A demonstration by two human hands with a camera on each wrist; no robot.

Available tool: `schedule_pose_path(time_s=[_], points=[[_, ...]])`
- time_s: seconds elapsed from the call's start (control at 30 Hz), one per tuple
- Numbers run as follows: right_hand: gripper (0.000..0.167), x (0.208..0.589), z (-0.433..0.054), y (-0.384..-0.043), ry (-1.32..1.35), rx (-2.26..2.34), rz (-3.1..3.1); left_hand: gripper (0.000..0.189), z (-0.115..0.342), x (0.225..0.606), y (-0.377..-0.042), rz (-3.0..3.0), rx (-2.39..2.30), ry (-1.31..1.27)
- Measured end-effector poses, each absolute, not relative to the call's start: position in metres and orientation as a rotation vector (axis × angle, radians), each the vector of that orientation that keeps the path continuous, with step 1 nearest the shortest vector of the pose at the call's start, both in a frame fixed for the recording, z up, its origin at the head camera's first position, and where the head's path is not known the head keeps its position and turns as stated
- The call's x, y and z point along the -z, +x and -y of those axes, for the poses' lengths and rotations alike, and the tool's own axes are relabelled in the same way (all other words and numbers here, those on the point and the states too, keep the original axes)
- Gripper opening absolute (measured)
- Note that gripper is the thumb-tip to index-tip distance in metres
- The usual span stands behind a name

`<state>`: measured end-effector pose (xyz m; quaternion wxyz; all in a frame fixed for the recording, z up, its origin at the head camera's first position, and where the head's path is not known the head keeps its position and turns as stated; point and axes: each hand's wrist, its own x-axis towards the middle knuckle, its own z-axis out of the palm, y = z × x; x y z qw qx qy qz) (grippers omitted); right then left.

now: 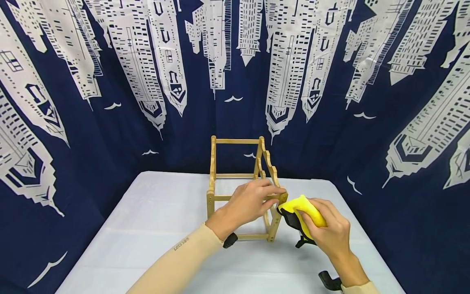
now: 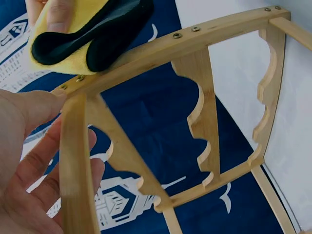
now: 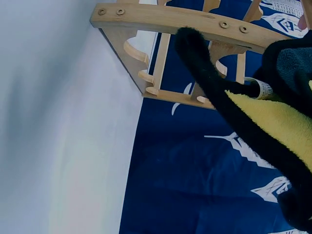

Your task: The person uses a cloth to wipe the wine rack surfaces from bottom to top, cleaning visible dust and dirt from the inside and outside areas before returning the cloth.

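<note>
Gripping the folded yellow-and-black cloth (image 1: 312, 212), the right hand (image 1: 332, 226) sets its thumb against the near face and wraps its fingers over the far side, so the fabric is bunched between them. Black-trimmed folds hang loose beyond that hold, and the right wrist view picks out a small white label (image 3: 264, 90) among them.

Across to the left hand (image 1: 249, 200): fingers hooked behind the front bar (image 2: 73, 165) of the wooden rack (image 1: 235, 176), thumb laid at the corner, a steadying hold by the look of it.

And right at that corner, the cloth lies at the near end of the curved side rail (image 2: 146, 61), overlapping its edge in the left wrist view, close by 2 screw heads (image 2: 80, 78). Pressing hard or barely brushing? Can't tell from here.

Looks like wiping down this rail is the step in hand, with plenty of bare wood beyond the cloth. The next move, I'd judge, calls for a snug stroke along the rail, past 4 more screw heads, with the corner braced; a loose fold could snag.

Farther out, 3 notched slats (image 2: 207, 112) run off the rail. Under it all, the white table (image 1: 158, 220); behind, dark blue fabric (image 1: 227, 118) printed with upside-down white buildings.
</note>
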<state>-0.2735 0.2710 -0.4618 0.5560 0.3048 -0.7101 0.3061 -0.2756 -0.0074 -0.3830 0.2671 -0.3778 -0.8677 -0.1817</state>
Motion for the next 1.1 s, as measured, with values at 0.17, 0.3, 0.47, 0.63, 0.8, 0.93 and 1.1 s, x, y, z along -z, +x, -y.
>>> schedule_pose_path(time_s=[0.17, 0.3, 0.47, 0.63, 0.8, 0.93, 1.1], points=[[0.059, 0.468, -0.270, -0.274, 0.739, -0.741, 1.682, 0.036, -0.001, 0.385, -0.282, 2.383, 0.482, -0.995], [0.060, 0.469, -0.270, -0.275, 0.746, -0.754, 1.681, 0.036, -0.004, 0.385, -0.286, 2.402, 0.501, -0.985], [0.060, 0.468, -0.266, -0.278, 0.764, -0.782, 1.666, 0.031, -0.001, 0.385, -0.287, 2.379, 0.542, -1.002], [0.058, 0.468, -0.259, -0.280, 0.815, -0.804, 1.662, 0.027, 0.012, 0.386, -0.284, 2.300, 0.585, -1.021], [0.056, 0.473, -0.251, -0.280, 0.860, -0.836, 1.658, 0.027, 0.030, 0.386, -0.279, 2.226, 0.661, -1.041], [0.052, 0.479, -0.243, -0.279, 0.911, -0.857, 1.667, 0.027, 0.047, 0.389, -0.273, 2.213, 0.707, -1.029], [0.050, 0.483, -0.233, -0.279, 0.962, -0.877, 1.688, 0.029, 0.067, 0.392, -0.266, 2.199, 0.789, -1.046]])
